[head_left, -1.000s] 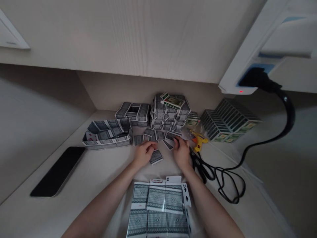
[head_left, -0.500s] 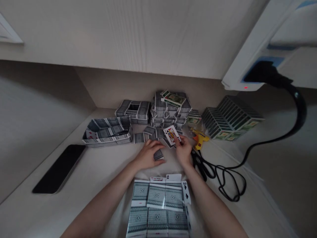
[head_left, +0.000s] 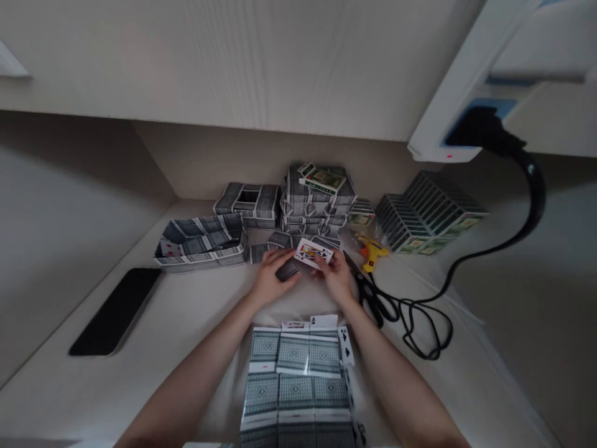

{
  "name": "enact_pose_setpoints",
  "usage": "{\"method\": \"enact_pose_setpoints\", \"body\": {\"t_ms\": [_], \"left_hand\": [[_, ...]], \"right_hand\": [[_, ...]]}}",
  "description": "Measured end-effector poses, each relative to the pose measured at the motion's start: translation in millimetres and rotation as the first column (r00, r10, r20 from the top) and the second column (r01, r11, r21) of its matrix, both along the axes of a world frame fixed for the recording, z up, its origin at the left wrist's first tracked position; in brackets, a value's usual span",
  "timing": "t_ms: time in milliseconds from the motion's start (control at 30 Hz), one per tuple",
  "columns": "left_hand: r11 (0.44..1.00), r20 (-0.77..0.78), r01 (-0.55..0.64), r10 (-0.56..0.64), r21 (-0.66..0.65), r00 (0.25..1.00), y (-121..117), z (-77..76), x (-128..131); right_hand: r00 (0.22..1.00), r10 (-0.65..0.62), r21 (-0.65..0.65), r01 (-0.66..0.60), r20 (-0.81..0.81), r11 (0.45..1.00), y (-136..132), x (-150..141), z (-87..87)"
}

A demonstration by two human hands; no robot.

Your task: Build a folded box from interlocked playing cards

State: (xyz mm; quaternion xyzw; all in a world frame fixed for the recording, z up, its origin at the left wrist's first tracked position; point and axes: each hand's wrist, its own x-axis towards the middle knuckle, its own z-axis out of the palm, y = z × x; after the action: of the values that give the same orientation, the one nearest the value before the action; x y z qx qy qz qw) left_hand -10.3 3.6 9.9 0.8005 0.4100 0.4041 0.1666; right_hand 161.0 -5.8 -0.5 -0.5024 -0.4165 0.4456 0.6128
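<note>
The right hand (head_left: 337,275) is pinching a face card (head_left: 305,251), picture side up, above the bench (head_left: 196,320). The left hand (head_left: 269,277) is curving around a small card pack (head_left: 287,269); its grip cannot be told. A card-covered panel (head_left: 297,390) is lying between the forearms. A yellow glue gun (head_left: 373,252) is resting near the scissors (head_left: 371,303).

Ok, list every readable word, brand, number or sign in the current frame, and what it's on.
"A": white card at the far edge of the card panel
Black club signs: card at the panel's right edge; its corner number is unclear
Too small or blurred: corner marks on the face card in the right hand; print on the green box and stacked boxes
No legible words or brands.
</note>
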Motion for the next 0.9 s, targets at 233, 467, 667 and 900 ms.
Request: {"method": "enact_pose_setpoints", "body": {"t_ms": [233, 467, 667, 900], "left_hand": [[0.981, 0.128, 0.002, 0.024, -0.195, 0.991, -7, 7.8, 4], [0.991, -0.024, -0.03, 0.027, -0.128, 0.999, -22, 25.3, -6], [0.992, -0.011, -0.082, 0.081, -0.091, 0.997, -32, 18.1, -24], [0.997, 0.019, 0.021, -0.02, -0.074, 1.0, -35, 14.2, -30]], "right_hand": [[1.0, -0.021, -0.022, 0.021, -0.009, 1.0, -4, 6, 0.6], [0.998, 0.037, -0.111, -0.032, 0.048, 0.993, -8, -3, 7.7], [0.989, 0.149, -0.138, -0.148, -0.004, 0.979, -22, -4, 10.4], [0.96, 0.278, -0.147, -0.282, -0.047, 0.948, -36, -4, 11.7]]}}
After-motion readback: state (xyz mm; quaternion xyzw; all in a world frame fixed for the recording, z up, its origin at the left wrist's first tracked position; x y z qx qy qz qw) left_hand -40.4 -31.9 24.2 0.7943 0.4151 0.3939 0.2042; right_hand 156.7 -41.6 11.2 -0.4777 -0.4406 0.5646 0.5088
